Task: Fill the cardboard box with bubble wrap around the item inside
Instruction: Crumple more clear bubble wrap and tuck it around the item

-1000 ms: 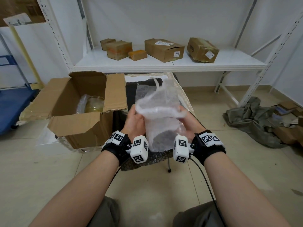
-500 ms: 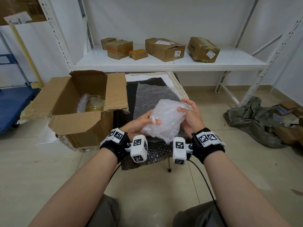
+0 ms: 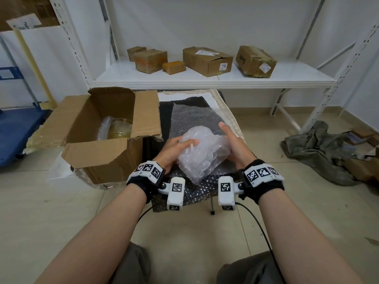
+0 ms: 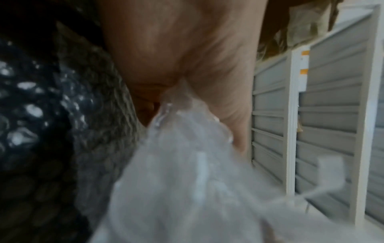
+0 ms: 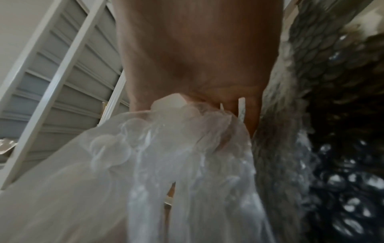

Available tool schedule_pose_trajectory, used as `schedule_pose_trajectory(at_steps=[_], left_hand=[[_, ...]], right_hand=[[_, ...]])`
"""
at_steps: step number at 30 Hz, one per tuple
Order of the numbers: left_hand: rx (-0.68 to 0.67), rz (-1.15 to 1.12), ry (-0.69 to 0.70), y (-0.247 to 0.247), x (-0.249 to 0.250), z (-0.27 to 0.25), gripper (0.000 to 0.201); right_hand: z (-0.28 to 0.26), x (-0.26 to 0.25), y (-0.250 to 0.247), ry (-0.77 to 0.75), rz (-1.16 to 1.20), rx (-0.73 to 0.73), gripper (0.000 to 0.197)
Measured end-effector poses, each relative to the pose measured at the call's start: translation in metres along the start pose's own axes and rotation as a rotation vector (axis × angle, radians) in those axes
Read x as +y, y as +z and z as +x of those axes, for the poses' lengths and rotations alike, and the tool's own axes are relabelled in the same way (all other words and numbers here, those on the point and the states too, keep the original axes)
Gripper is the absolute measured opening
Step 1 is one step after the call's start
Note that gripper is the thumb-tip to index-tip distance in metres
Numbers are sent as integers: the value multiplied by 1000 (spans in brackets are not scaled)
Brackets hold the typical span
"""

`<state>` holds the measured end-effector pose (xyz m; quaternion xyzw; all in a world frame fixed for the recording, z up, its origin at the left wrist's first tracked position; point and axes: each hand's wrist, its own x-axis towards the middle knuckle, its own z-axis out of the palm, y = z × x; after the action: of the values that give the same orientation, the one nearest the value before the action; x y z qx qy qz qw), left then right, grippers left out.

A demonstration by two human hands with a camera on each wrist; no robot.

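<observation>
A crumpled wad of clear bubble wrap sits between both hands above a small black table. My left hand grips its left side, thumb laid over the top. My right hand cups the right side, thumb pointing up. In the left wrist view the bubble wrap fills the space below the palm; in the right wrist view the bubble wrap hides the fingers. The open cardboard box stands to the left, flaps up, with a yellowish glass item inside beside some wrap.
A flat sheet of bubble wrap lies on the table under the hands. A white shelf behind carries several closed cartons. A grey cloth heap lies on the floor at right, a blue cart at left.
The bubble wrap, held up tall and loose a second ago, has been squeezed down into a compact wad, lower and between both hands.
</observation>
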<state>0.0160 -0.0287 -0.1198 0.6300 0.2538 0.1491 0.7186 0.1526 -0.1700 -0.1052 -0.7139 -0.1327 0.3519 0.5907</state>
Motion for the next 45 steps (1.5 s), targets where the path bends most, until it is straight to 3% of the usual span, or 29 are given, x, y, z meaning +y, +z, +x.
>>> schedule_pose_trajectory(at_steps=[3,7,12,14,17,18,21,23,25,29,31,36,37,39,41,45], left_hand=[[13,71,-6,-2,2,0,30],[-11,156,-15,-3,2,0,42],[-79,240,-7,-6,-2,-1,36],[-100,239,-34,-9,-2,1,36],[-124,145,-94,-18,0,3,22],[-111,84,-95,-20,-1,3,18],[-2,-91,-69,-17,-2,5,18],[87,-211,-72,-13,-3,8,37],[20,-320,-137,-5,-3,6,54],[-105,-400,-269,5,2,-1,38],[-87,-401,-289,5,1,0,47],[-55,-254,-294,0,14,0,31],[-58,-261,-296,-1,18,-2,32],[-45,-259,-289,-2,20,-3,60],[-59,-306,-275,2,18,-4,70],[8,-471,-303,14,16,-2,52]], right_hand=[[6,0,1,26,-117,-100,105],[-14,-7,6,72,-192,-279,85],[-11,-1,2,57,-372,-317,97],[-12,-2,1,58,-323,-263,76],[-14,-4,0,38,-236,-203,18],[-12,-2,0,36,-194,-177,12],[-6,0,1,23,-69,-90,23],[-7,0,3,-3,-13,-37,22],[-6,2,3,-40,61,4,21],[-6,1,7,-109,173,53,26],[-8,1,7,-112,219,53,22],[-9,1,0,-66,336,0,37],[-10,0,0,-46,369,-18,37],[-11,-2,-3,-20,429,-66,39],[-12,-3,-6,2,522,-121,38],[-1,1,-10,15,517,-46,45]])
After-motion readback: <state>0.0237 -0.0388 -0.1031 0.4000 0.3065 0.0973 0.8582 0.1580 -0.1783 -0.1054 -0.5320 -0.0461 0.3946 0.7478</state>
